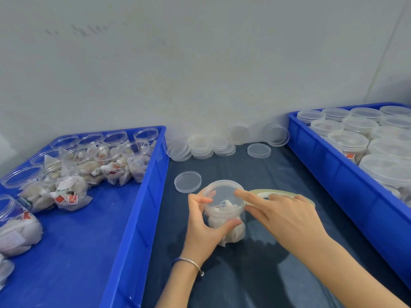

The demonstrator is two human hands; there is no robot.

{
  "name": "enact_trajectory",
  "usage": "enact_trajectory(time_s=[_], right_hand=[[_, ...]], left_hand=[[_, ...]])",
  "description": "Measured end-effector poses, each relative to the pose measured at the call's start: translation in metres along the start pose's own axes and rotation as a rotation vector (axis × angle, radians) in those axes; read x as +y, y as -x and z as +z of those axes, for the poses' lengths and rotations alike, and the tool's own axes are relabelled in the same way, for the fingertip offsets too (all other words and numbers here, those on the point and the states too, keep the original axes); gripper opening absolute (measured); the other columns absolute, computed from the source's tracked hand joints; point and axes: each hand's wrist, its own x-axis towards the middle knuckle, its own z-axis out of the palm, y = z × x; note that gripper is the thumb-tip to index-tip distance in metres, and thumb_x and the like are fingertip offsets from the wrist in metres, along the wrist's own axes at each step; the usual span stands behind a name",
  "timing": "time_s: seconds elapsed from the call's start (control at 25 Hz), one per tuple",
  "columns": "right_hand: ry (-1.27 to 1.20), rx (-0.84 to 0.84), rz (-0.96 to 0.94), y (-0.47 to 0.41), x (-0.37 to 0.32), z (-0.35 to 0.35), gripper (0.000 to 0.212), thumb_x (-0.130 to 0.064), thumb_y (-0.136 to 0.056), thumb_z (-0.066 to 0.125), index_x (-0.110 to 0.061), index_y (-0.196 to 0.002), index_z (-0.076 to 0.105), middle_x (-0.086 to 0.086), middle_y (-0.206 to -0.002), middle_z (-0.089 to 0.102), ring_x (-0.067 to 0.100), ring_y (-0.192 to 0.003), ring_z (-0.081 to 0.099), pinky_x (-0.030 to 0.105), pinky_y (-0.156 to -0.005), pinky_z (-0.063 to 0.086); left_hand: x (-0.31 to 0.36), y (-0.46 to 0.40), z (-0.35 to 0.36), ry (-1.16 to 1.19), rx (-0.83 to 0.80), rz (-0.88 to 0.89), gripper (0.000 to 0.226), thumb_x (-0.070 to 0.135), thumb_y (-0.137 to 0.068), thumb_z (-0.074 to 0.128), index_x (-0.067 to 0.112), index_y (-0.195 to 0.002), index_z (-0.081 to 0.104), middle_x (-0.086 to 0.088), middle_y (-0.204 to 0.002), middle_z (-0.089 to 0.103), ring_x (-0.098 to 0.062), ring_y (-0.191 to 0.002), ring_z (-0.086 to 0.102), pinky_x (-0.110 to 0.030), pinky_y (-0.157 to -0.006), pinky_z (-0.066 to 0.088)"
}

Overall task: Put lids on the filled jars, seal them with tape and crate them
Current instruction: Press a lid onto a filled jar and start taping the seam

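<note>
A dark counter (255,174) runs between two blue crates. The left crate (133,218) holds open jars (106,156) stuffed with tea bags, none lidded. The right crate (333,174) holds lidded jars (347,143) packed close together. At the back of the counter, against the wall, loose clear lids (202,147) lie in short stacks, and a single lid (188,181) lies flat just beside the jar being worked on. That jar (224,210) stands upright at the middle of the counter, filled with tea bags, a lid (223,192) sitting on its mouth. The left hand (202,227) grips the jar, fingers and thumb curled around its side. The right hand (287,216) has the tape roll (282,193) looped over its fingers, with the forefinger stretched out onto the lid's top and the thumb against the lid's edge.
</note>
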Motion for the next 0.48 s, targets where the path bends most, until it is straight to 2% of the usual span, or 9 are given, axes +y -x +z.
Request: enact_trajectory(time_s=[0.08,0.12,0.16,0.24,0.28,0.32,0.36,0.4,0.48], right_hand=[[0.014,-0.065,-0.049,0.000,0.006,0.008,0.049,-0.060,-0.096,0.022,-0.061,-0.140,0.001,-0.010,-0.079,0.055,0.013,-0.075,0.059,0.026,-0.066,0.032],[-0.016,-0.111,-0.072,-0.002,0.013,0.007,0.053,-0.062,-0.095,0.016,-0.057,-0.142,-0.010,-0.012,-0.087,0.058,0.013,-0.084,0.058,0.027,-0.074,0.035],[-0.056,-0.154,-0.089,-0.004,0.022,0.004,0.057,-0.064,-0.094,0.016,-0.054,-0.143,-0.011,-0.015,-0.093,0.059,0.012,-0.094,0.058,0.029,-0.088,0.036],[-0.153,-0.309,-0.091,-0.006,0.044,-0.004,0.060,-0.069,-0.089,0.022,-0.053,-0.144,0.004,-0.020,-0.095,0.059,0.006,-0.106,0.055,0.033,-0.111,0.025],[-0.214,-0.418,-0.080,-0.006,0.056,-0.007,0.054,-0.072,-0.086,0.025,-0.053,-0.136,0.024,-0.020,-0.090,0.060,0.003,-0.101,0.056,0.032,-0.111,0.027],[-0.294,-0.523,-0.061,-0.004,0.068,-0.008,0.046,-0.075,-0.082,0.028,-0.051,-0.118,0.043,-0.018,-0.084,0.061,0.001,-0.091,0.056,0.030,-0.102,0.035],[-0.387,-0.603,-0.048,-0.001,0.077,-0.007,0.044,-0.077,-0.078,0.031,-0.045,-0.099,0.052,-0.017,-0.079,0.060,0.001,-0.080,0.055,0.028,-0.088,0.041],[-0.478,-0.647,-0.057,0.002,0.084,-0.004,0.045,-0.077,-0.077,0.034,-0.037,-0.085,0.054,-0.013,-0.076,0.058,0.003,-0.072,0.052,0.028,-0.076,0.042],[-0.682,-0.694,-0.080,0.010,0.092,0.004,0.047,-0.070,-0.084,0.042,-0.026,-0.075,0.054,-0.001,-0.076,0.055,0.004,-0.066,0.046,0.028,-0.070,0.038]], left_hand=[[0.000,-0.004,0.001,-0.005,0.029,0.038,0.067,0.032,-0.050,0.088,0.017,-0.095,0.040,-0.001,-0.124,0.057,-0.006,-0.120,0.055,-0.015,-0.091,0.043],[-0.001,-0.006,-0.001,0.001,0.021,0.042,0.067,0.028,-0.050,0.089,0.016,-0.094,0.041,-0.001,-0.123,0.058,-0.006,-0.119,0.056,-0.016,-0.091,0.044],[-0.002,-0.007,-0.003,0.005,0.008,0.035,0.065,0.023,-0.051,0.090,0.016,-0.094,0.041,0.000,-0.123,0.058,-0.006,-0.119,0.056,-0.017,-0.090,0.046],[-0.002,-0.009,-0.008,0.025,-0.022,0.003,0.065,0.017,-0.051,0.091,0.016,-0.094,0.042,0.002,-0.122,0.059,-0.003,-0.117,0.057,-0.019,-0.089,0.048],[-0.002,-0.010,-0.009,0.037,-0.036,-0.010,0.067,0.016,-0.051,0.093,0.016,-0.094,0.041,0.003,-0.122,0.060,-0.003,-0.117,0.057,-0.020,-0.089,0.049],[-0.002,-0.011,-0.011,0.046,-0.050,-0.016,0.067,0.016,-0.050,0.092,0.015,-0.094,0.041,0.003,-0.123,0.060,-0.004,-0.117,0.057,-0.020,-0.089,0.049],[-0.001,-0.013,-0.013,0.053,-0.065,-0.018,0.066,0.017,-0.050,0.089,0.014,-0.094,0.040,0.002,-0.123,0.059,-0.004,-0.118,0.057,-0.020,-0.089,0.049],[0.001,-0.015,-0.014,0.056,-0.085,-0.017,0.064,0.016,-0.050,0.087,0.013,-0.094,0.040,0.001,-0.124,0.059,-0.005,-0.118,0.057,-0.020,-0.089,0.049],[0.003,-0.018,-0.019,0.054,-0.135,-0.019,0.063,0.015,-0.051,0.085,0.011,-0.093,0.039,-0.004,-0.125,0.058,-0.005,-0.118,0.057,-0.019,-0.086,0.050]])
